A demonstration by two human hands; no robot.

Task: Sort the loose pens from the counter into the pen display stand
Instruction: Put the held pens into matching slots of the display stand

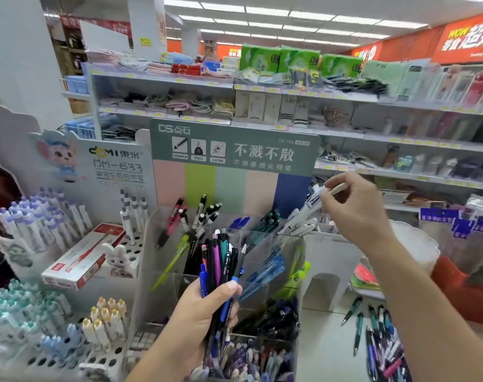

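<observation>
My left hand point(204, 310) grips a bundle of several mixed pens point(221, 266), black, blue, purple and teal, upright in front of the clear pen display stand point(152, 244). My right hand point(356, 210) pinches a white pen with blue print point(310, 206) at its upper end. That pen slants down toward the stand's top right compartment, where similar white pens point(301, 228) lie. Other compartments hold red, black-and-white, blue, teal and yellow-green pens. Loose pens point(372, 332) lie on the white counter at lower right.
A white peg rack point(55, 340) with capped pens and a red-and-white box point(83, 256) stands at left. The stand's green header card point(235, 147) rises behind it. Store shelves point(290, 92) with goods fill the background. A white cardboard piece point(326, 271) sits right of the stand.
</observation>
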